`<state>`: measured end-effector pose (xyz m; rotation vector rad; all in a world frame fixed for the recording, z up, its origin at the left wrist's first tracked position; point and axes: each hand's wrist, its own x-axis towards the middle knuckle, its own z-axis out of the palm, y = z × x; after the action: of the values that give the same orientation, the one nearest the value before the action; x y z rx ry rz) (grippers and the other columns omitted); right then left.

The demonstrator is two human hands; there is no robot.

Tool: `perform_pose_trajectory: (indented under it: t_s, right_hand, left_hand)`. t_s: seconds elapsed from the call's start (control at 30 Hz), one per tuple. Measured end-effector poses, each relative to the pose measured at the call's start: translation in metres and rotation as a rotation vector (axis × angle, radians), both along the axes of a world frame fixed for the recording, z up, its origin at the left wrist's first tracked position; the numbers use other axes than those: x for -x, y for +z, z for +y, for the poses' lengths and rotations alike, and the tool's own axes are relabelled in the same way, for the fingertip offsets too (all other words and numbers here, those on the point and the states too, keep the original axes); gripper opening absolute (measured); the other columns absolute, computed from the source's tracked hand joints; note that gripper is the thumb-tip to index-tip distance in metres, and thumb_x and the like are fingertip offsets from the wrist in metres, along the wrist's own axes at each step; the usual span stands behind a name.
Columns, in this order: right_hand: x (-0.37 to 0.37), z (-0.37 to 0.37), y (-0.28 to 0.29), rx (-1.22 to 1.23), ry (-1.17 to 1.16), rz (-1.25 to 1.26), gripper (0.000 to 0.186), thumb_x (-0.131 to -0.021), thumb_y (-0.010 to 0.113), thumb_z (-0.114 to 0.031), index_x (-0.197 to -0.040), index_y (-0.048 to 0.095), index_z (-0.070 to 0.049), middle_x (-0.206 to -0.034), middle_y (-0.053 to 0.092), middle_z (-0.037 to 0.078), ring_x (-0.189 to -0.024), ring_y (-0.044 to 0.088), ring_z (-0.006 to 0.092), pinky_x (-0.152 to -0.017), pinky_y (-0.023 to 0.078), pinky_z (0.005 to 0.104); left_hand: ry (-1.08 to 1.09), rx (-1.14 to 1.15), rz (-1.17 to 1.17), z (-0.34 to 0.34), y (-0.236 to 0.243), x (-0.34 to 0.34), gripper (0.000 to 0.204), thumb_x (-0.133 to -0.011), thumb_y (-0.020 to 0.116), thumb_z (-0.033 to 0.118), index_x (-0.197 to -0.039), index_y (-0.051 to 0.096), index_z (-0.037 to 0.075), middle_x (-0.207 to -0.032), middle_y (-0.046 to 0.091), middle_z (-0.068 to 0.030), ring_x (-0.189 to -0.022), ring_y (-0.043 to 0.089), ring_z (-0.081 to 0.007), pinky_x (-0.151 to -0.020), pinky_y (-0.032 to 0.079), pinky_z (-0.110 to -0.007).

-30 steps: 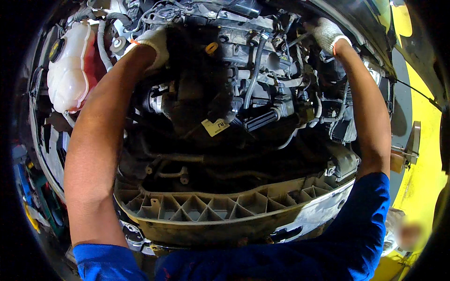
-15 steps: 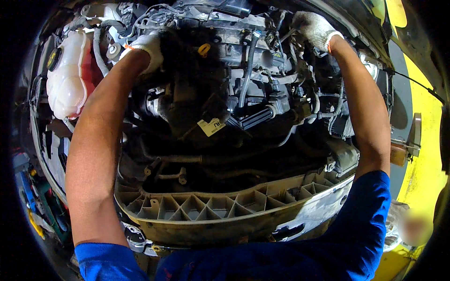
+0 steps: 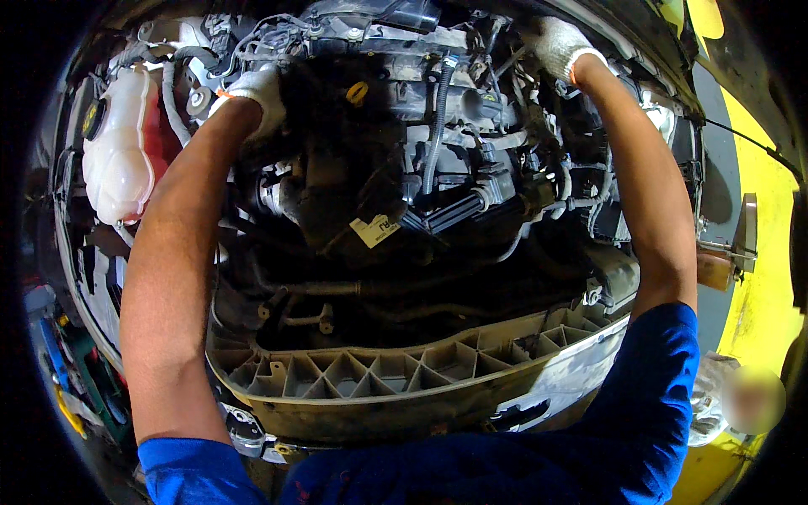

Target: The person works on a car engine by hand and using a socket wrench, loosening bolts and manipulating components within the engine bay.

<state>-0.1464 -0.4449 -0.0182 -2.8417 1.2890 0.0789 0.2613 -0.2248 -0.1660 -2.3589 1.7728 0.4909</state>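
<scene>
Both my arms reach over an open engine bay, and each hand wears a white knit glove. My left hand is at the left side of the engine, against a dark, shadowed part. Its fingers are lost in the shadow. My right hand reaches to the far right corner of the engine, among pipes and wiring. Its fingertips are dark and hidden, close to a thin rod-like part; whether they grip it does not show. Between the hands sit a yellow dipstick loop and a ribbed black hose.
A translucent coolant tank with a black cap stands left of my left forearm. A ribbed front crossmember runs across close to my body. Tools lie at the lower left. A thin prop rod crosses at the right, above a yellow floor marking.
My right hand has shifted slightly left and farther away. My left hand stays at nearly the same place on the engine. The whole view has drifted a little.
</scene>
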Motion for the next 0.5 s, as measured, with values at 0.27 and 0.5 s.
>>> perform_pose_trajectory:
  t_s: [0.27,0.5]
  right_hand:
    - [0.0,0.013,-0.004,0.087,-0.031,-0.054,0.025,-0.087,0.058,-0.018,-0.105,0.067,-0.004,-0.102,0.069,0.023,-0.099,0.063,0.0434,-0.088,0.05,0.0474]
    - [-0.004,0.015,0.006,-0.005,0.07,0.045,0.045,-0.094,0.056,-0.036,-0.123,0.065,-0.003,-0.115,0.068,0.025,-0.112,0.062,0.0424,-0.097,0.049,0.0462]
  left_hand:
    - [-0.064,-0.099,-0.118,0.002,0.021,0.016,0.044,-0.085,0.067,0.013,-0.126,0.058,0.004,-0.12,0.069,-0.0202,-0.112,0.067,-0.0359,-0.09,0.055,-0.045]
    - [0.063,-0.062,0.018,0.007,0.035,0.022,0.043,-0.085,0.064,0.015,-0.125,0.061,0.0,-0.123,0.068,-0.0227,-0.118,0.066,-0.0338,-0.093,0.055,-0.044]
